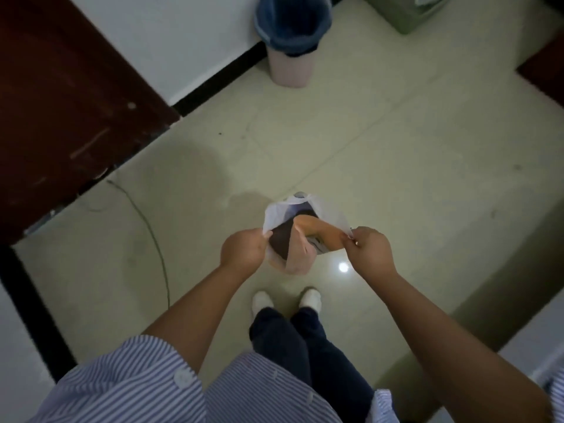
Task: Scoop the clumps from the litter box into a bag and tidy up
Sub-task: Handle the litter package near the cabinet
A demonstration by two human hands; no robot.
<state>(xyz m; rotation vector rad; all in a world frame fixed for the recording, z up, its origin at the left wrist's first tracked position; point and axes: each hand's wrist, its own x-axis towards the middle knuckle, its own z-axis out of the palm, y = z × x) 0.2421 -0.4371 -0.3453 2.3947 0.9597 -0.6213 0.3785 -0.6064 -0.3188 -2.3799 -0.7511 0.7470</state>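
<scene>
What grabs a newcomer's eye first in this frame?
The translucent plastic bag at centre, stretched open between the left hand and right hand above the tiled floor. Next, the pink waste bin with a blue liner at top, standing against the wall.

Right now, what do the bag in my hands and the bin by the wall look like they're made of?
Bag: thin, translucent white plastic film, judging by its crumpled, limp edges and the contents showing through. Bin: likely smooth matte pink plastic, lined with a blue, wrinkled plastic liner folded over the rim.
</scene>
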